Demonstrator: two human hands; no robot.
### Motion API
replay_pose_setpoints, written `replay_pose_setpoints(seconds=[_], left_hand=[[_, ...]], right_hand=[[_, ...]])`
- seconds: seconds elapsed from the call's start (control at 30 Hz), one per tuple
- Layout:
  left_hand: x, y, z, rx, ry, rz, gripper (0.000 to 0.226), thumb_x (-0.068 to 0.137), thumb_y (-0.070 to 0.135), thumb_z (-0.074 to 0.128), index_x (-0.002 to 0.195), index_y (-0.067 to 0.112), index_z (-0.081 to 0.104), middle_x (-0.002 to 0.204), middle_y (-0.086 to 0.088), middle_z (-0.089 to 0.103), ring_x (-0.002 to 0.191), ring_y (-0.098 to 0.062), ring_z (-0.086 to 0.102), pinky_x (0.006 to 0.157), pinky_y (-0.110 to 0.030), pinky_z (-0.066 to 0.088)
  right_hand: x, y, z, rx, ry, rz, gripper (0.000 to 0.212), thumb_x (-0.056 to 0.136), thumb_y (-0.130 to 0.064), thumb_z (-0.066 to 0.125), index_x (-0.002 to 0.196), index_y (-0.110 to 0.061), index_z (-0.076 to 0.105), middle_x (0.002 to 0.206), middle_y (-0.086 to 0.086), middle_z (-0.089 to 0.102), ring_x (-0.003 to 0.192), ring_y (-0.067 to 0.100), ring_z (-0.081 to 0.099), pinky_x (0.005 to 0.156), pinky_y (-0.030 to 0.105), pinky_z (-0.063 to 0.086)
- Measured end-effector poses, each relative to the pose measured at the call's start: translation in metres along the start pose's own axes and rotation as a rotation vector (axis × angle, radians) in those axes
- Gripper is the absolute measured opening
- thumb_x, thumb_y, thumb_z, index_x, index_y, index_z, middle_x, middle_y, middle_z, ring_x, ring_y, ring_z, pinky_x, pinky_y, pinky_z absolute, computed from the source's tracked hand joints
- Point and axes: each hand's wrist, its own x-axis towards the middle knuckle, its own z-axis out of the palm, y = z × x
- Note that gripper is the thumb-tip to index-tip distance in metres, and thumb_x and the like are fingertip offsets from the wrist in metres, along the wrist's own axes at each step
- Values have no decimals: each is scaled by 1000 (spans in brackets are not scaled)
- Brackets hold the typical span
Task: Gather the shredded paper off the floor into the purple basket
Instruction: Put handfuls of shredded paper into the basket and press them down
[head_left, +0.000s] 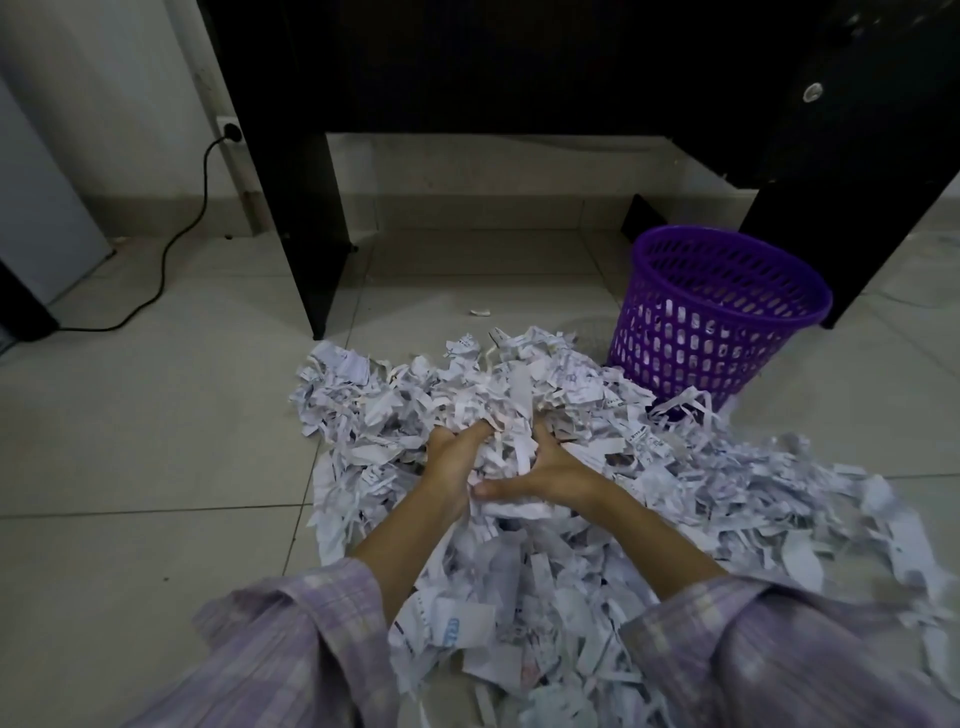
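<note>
here, hands (511, 467) clutch shredded paper (571, 545)

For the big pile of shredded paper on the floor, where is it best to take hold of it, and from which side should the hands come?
Probably at the raised clump in the middle of the shredded paper, with the left hand and right hand closing in from opposite sides and scooping under. The strips are loose and tangled, so squeezing a heap between both hands should hold more than pinching from above. The purple basket stands close, beyond on the right.

I can read nothing here. The shredded paper (519, 519) carries dark print, and one scrap at six o'clock bears what may be a blue logo, too blurred to tell.
</note>
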Motion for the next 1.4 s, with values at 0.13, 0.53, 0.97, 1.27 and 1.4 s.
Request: replay_pose_setpoints(seconds=[0.13,0.53,0.97,1.27,1.4], left_hand=[[2,1,-1,-86,9,-60,35,85,16,67,107,5,43,102,-20,59,82,-33,65,70,-48,56],[17,-5,1,-314,83,-96,45,91,19,59,129,3,40,125,-22,53,108,-38,58,79,-46,54],[5,-6,5,-26,71,-59,40,94,31,53,119,0,45,111,-17,61,100,-34,63,83,-43,55],[-3,11,-5,126,120,62,63,98,25,51,147,4,19,146,-13,35,130,-32,41,102,-40,38],[3,13,-13,166,88,90,65,97,23,52,147,3,17,149,-12,32,131,-28,38,97,-35,36]], right_hand=[[-3,2,9,172,47,-56,118,68,-24,87,152,-27,4,142,-13,25,115,9,50,74,13,52],[-4,6,15,426,-61,92,95,67,-37,83,146,-18,35,141,-5,46,121,11,50,84,34,52],[-6,7,10,291,-67,26,56,74,-21,80,121,-36,53,104,-2,70,97,17,66,89,46,54],[-2,12,-14,-16,-93,22,87,72,-12,80,146,-19,35,137,5,54,122,23,55,99,36,48],[1,24,-24,-16,53,-67,73,67,-26,82,134,-19,55,119,3,62,103,21,61,85,36,54]])
